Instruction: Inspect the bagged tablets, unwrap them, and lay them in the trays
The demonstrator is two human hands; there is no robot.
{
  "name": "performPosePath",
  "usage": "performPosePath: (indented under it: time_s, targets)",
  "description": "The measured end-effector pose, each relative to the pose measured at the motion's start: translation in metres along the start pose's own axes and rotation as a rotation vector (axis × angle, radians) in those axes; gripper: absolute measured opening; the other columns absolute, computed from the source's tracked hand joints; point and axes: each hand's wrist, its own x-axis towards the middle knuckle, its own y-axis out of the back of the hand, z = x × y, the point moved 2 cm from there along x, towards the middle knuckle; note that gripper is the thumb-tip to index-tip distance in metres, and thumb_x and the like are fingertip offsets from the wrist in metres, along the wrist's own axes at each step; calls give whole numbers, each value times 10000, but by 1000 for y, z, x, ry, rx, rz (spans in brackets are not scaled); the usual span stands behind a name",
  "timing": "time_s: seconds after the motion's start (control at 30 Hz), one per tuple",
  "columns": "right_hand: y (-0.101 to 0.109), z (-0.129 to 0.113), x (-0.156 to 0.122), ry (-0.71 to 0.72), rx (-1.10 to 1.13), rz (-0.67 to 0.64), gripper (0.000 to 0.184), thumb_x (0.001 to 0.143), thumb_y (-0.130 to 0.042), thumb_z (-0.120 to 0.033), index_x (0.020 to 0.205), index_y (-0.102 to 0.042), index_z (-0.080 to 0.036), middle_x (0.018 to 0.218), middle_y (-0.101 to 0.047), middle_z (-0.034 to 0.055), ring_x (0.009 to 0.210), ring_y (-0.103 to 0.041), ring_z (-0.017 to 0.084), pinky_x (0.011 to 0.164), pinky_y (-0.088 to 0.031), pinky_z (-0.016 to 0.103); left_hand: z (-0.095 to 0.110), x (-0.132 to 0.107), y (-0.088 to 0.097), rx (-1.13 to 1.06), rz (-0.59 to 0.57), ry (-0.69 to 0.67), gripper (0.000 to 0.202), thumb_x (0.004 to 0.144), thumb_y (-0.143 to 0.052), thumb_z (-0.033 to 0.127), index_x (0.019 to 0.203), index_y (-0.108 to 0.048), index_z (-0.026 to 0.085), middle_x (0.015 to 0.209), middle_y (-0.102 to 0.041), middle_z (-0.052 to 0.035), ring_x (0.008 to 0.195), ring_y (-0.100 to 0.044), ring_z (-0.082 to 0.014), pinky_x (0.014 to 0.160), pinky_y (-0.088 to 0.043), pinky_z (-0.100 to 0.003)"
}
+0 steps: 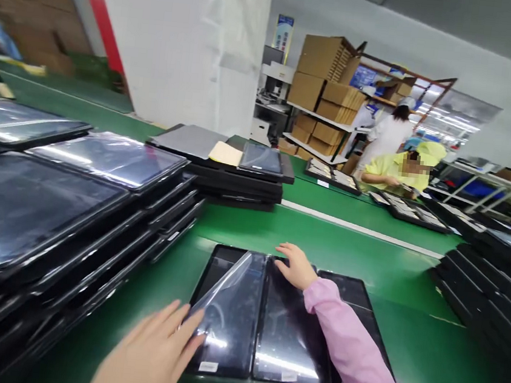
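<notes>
A black tray [365, 290] lies on the green table before me, holding dark flat screen panels side by side. Over the left panel [233, 341] is a clear film [228, 277], its upper left edge lifted and folded back. My left hand [154, 345] is at the tray's left side, fingers stretched and slightly apart, the fingertips against the film's lower left edge. Whether they grip it is hard to see. My right hand [296, 266], in a pink sleeve, rests with spread fingers at the top of the middle panel [292, 335].
Stacked black trays of screens [45, 194] stand close on the left, another tray stack [492, 289] on the right. Ahead are more trays [241, 190] with a yellow pad [225, 153]. A co-worker in yellow [385, 171] sits across the table near small-part trays [413, 212].
</notes>
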Motion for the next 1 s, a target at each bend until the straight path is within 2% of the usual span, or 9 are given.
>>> performPosePath:
  time_s: [0.1,0.23,0.33,0.47,0.6,0.7,0.8,0.9,1.0]
  targets:
    - [-30,-19,21,8,3,-120,255,983,-638,-365,1148,-663,-171,1194,-678,80,1055,-670,221,931,-563,450,8,16,-38,127,-149,-174,368,965,-439,335,1078,-789,337,1074,-801,-70,1015,-754,-293,990,-573,-497]
    - [-40,-27,22,-32,-5,-159,233,995,-623,-346,1147,-662,-175,1175,-681,75,1016,-677,208,902,-577,428,5,39,-64,184,-229,-190,424,973,-402,216,1248,-720,271,1300,-708,-131,1209,-674,-323,1080,-484,-601]
    - [-37,-33,15,-39,-6,-153,211,989,-633,-332,1117,-675,-170,1190,-684,76,1079,-666,223,956,-555,460,-2,54,-64,197,-299,-69,425,974,-452,274,1349,-651,300,1423,-615,-135,1325,-581,-370,1098,-420,-682]
    - [-34,-56,-3,-19,17,-147,109,989,-592,-199,1017,-693,-168,1154,-720,85,1126,-675,234,1001,-532,462,-12,66,-66,192,-324,77,469,982,-455,327,1434,-573,280,1529,-497,-134,1414,-484,-373,1128,-390,-667]
    - [-30,-108,-47,55,60,-180,263,962,-451,-74,944,-684,-193,949,-771,91,905,-751,217,838,-574,330,-26,58,-76,147,-257,128,518,999,-385,327,1485,-503,194,1561,-460,-147,1451,-438,-344,1133,-416,-608]
    - [-33,-154,-88,180,138,-272,163,906,-545,-118,889,-663,-229,804,-770,4,721,-748,159,688,-549,221,-40,50,-76,67,-232,155,546,992,-352,309,1506,-466,163,1575,-449,-144,1473,-407,-324,1142,-424,-567]
    - [-37,-188,-113,310,330,-353,116,918,-574,-182,875,-653,-255,708,-763,-73,604,-727,107,608,-514,173,-53,48,-67,-38,-302,214,551,985,-368,342,1503,-475,186,1588,-432,-137,1487,-380,-322,1161,-404,-559]
    - [-31,-193,-109,223,356,-175,186,963,-488,-193,901,-654,-246,736,-775,-47,605,-732,124,613,-535,209,-61,47,-59,-114,-391,287,567,983,-383,427,1504,-476,222,1583,-443,-133,1492,-365,-333,1164,-386,-582]
    - [-12,-170,-91,38,255,92,217,969,-462,-185,926,-668,-239,797,-783,-11,695,-750,136,686,-579,216,-64,44,-57,-130,-403,317,574,980,-391,478,1505,-472,260,1575,-460,-131,1492,-367,-338,1158,-381,-601]
